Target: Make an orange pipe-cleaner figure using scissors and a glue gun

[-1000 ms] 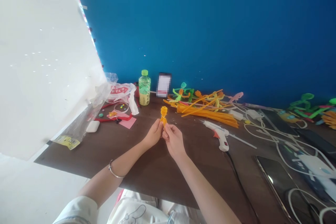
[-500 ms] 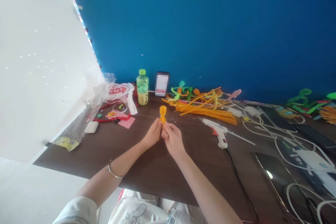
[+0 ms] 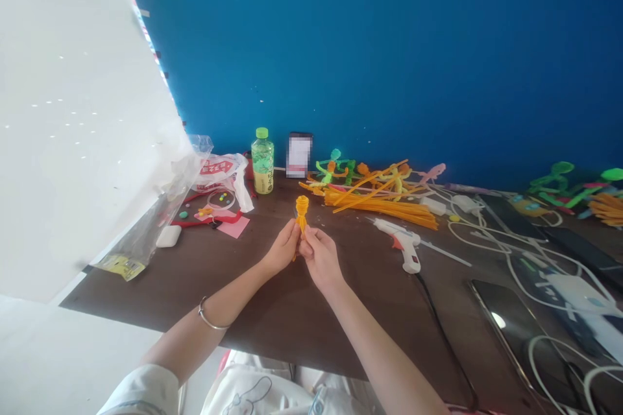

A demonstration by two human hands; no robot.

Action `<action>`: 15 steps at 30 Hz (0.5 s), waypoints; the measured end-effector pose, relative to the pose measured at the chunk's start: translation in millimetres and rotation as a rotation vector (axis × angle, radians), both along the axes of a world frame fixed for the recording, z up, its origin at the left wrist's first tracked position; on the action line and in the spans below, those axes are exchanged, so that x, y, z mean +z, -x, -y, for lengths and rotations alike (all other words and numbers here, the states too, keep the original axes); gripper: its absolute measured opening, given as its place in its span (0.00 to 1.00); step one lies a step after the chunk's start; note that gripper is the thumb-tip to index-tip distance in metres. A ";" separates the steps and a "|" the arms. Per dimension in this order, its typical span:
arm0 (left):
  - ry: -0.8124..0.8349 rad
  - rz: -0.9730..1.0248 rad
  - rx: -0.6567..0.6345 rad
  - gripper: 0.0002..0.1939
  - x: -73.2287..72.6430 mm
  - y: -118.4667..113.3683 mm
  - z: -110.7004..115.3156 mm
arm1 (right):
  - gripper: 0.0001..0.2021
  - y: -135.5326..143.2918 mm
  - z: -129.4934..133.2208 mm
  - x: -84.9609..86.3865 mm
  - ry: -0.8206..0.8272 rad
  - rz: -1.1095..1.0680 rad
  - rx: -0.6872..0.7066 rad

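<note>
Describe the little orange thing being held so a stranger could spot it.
Below the blue wall is a dark table. Over its middle, the left hand and right hand grip a small orange piece. Unlike the straight orange stems lying behind it to the right, it points upright and has a rounded, ridged top.

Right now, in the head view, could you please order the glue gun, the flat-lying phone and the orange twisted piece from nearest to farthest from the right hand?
From the right hand:
1. Orange twisted piece: held between both hands.
2. Glue gun: on the table, to the right.
3. Flat-lying phone: farther right, towards the near edge.
</note>
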State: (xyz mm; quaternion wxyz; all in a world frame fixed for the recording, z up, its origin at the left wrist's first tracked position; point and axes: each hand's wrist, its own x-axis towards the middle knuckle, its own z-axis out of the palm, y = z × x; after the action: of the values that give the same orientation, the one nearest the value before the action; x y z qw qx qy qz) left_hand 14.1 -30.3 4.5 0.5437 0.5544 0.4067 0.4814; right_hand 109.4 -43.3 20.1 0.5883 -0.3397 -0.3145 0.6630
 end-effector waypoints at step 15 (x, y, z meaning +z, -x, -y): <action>0.002 0.023 0.005 0.20 4.0 -0.5 1.0 | 0.15 -1.2 2.1 7.4 -0.009 -0.032 0.003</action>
State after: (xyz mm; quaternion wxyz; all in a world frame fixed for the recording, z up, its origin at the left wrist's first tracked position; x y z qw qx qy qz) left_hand 14.6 -31.3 8.5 0.5474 0.5473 0.4023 0.4888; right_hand 110.5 -45.4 27.5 0.5939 -0.3259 -0.3085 0.6678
